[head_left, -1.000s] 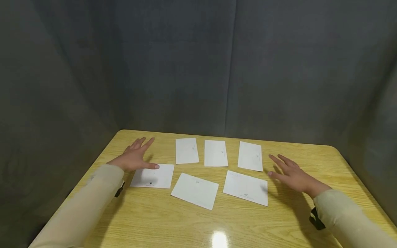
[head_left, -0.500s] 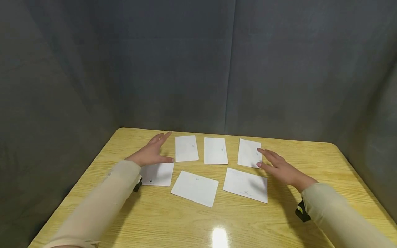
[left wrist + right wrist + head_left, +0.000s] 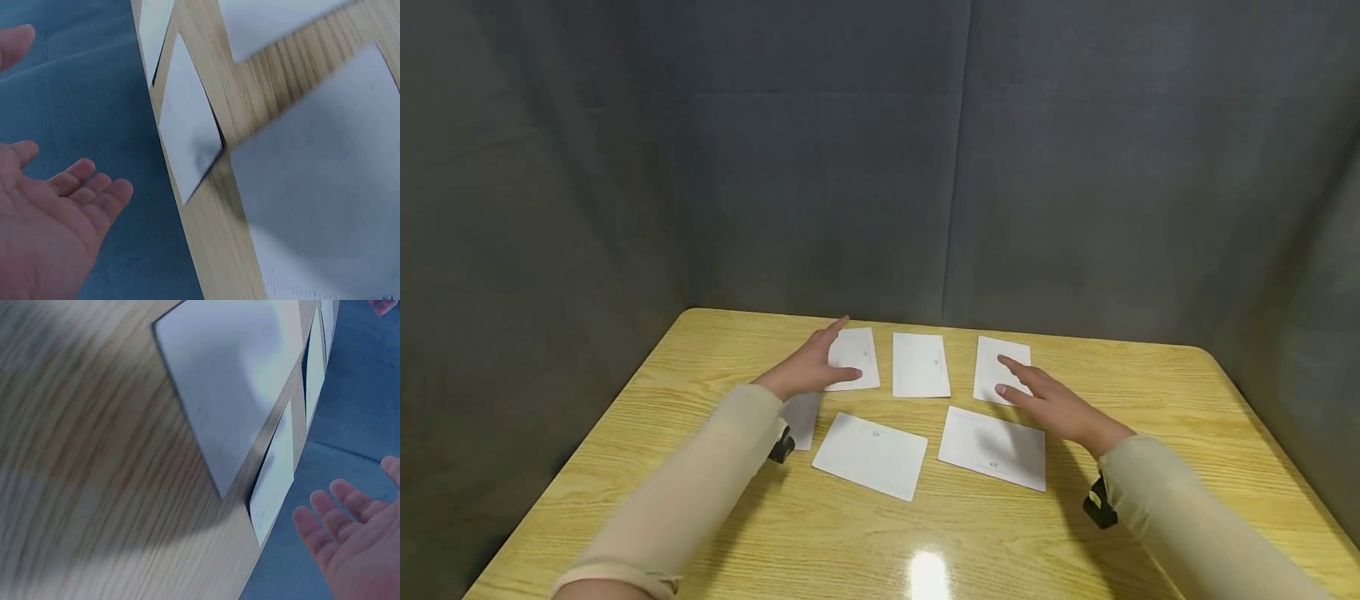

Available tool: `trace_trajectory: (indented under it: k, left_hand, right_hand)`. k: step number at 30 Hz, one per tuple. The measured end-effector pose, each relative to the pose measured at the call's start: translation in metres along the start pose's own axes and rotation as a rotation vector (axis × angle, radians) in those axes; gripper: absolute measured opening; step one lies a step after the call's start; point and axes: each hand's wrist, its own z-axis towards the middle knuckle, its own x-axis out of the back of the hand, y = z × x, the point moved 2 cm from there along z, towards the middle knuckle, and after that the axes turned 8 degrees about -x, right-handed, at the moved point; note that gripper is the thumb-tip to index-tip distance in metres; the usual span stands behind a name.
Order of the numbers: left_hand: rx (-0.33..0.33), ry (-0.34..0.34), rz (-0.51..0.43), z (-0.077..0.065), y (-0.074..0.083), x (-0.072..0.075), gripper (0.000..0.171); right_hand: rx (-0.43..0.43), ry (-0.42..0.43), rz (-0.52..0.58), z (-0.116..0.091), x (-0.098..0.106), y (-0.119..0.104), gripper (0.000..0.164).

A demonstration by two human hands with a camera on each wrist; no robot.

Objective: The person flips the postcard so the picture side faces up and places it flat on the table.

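Several white cards lie apart on the table in two rows. My left hand [image 3: 811, 367] hovers over the back left card [image 3: 859, 354], fingers spread and nothing held. The left sleeve covers much of the front left card [image 3: 803, 417]. My right hand [image 3: 1056, 404], also with fingers extended, is over the back right card [image 3: 992, 367] and casts a shadow on the front right card [image 3: 988, 446]. Between the hands lie the back middle card [image 3: 921, 367] and the front middle card [image 3: 871, 457]. Both wrist views show bare palms with relaxed fingers above the cards.
The wooden table [image 3: 850, 542] has rounded far corners and a bright light reflection near its front. A dark grey curtain [image 3: 820, 167] hangs behind it and along both sides. Each wrist carries a small black device, such as the one on the right wrist [image 3: 1101, 504].
Both hands have moved inward: the left one rightward from the front left card to over the back left card, the right one leftward to over the back right card. The cards lie unmoved.
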Motion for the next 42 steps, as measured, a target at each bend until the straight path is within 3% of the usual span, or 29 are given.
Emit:
trace_trajectory:
  k: [7,14,20,24,31,34,42]
  left_hand:
    - [-0.005,0.014,-0.122,0.010,0.007,-0.018,0.093]
    - [0.047,0.050,-0.180,0.017,0.016,-0.033,0.087]
    - [0.097,0.083,-0.202,0.023,0.019,-0.045,0.085]
    - [0.117,0.096,-0.229,0.025,0.018,-0.053,0.084]
    - [0.156,0.134,-0.325,0.030,0.020,-0.060,0.083]
    - [0.159,0.139,-0.368,0.035,0.025,-0.065,0.083]
    - [0.174,0.138,-0.391,0.042,0.034,-0.081,0.084]
  right_hand:
    - [-0.010,0.031,0.004,0.011,-0.006,-0.004,0.075]
    - [-0.048,-0.025,0.145,0.028,-0.019,-0.018,0.076]
    - [-0.102,-0.023,0.230,0.043,-0.029,-0.026,0.076]
    - [-0.141,-0.026,0.246,0.048,-0.030,-0.029,0.076]
    - [-0.177,-0.041,0.374,0.060,-0.031,-0.034,0.074]
    - [-0.201,-0.019,0.375,0.065,-0.034,-0.034,0.070]
    - [-0.259,0.046,0.252,0.078,-0.044,-0.032,0.062]
